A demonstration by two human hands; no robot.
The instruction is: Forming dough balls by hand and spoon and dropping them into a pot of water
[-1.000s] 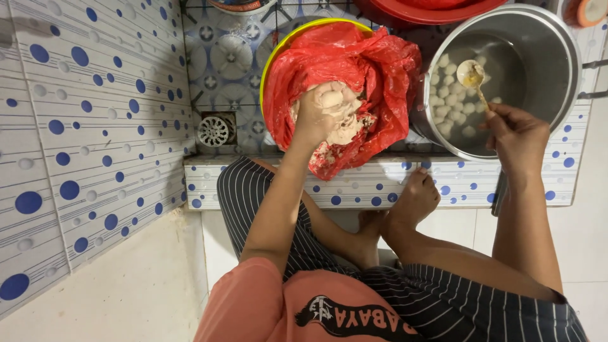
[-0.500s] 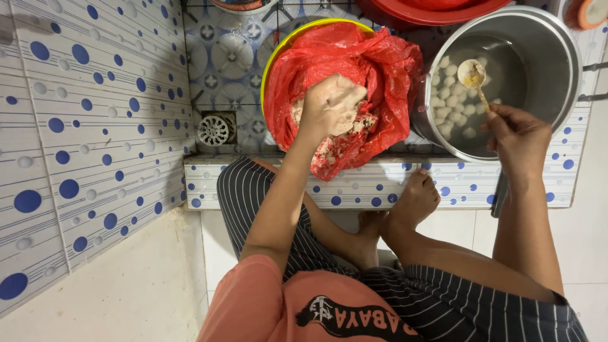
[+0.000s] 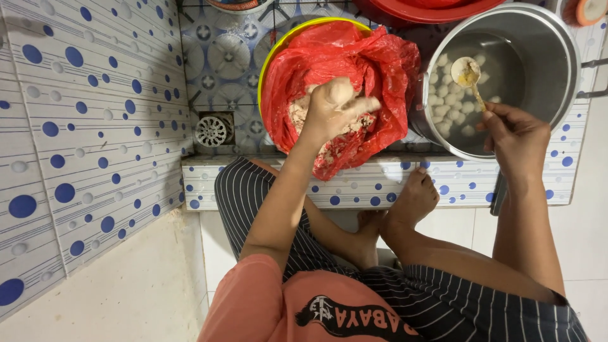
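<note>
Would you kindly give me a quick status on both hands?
Left hand squeezing paste over red bag. Right hand holding spoon over pot. Nothing blocking.

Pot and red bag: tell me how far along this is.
Done: many pale balls float in the water in the pot. In hand: the left hand squeezes a ball up out of its fist over the mix in the red bag; the right hand holds a spoon over the pot. Left: a good heap of mix still sits in the bag.
</note>
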